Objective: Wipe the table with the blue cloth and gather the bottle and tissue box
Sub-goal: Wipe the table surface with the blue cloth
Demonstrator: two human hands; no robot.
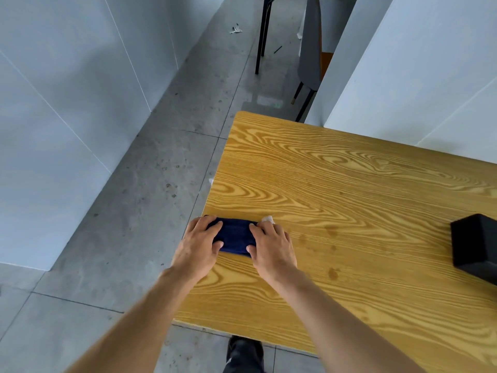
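A folded dark blue cloth (pixel 234 236) lies at the left edge of the wooden table (pixel 349 184). My left hand (pixel 199 246) presses on the cloth's left end, partly over the table edge. My right hand (pixel 271 246) presses on its right end. Both hands lie flat with fingers spread on the cloth. A small white scrap of paper (pixel 268 219) peeks out beyond my right fingers. A black box (pixel 476 247) stands at the right edge of the view, cut off by the frame. No bottle is in view.
Grey tiled floor (pixel 134 211) runs along the table's left side, with white partition walls (pixel 67 90) beyond. A grey chair (pixel 309 49) and black legs stand past the far end. White wall panels (pixel 430 76) border the table's far right. My shoe (pixel 244 351) shows below the near edge.
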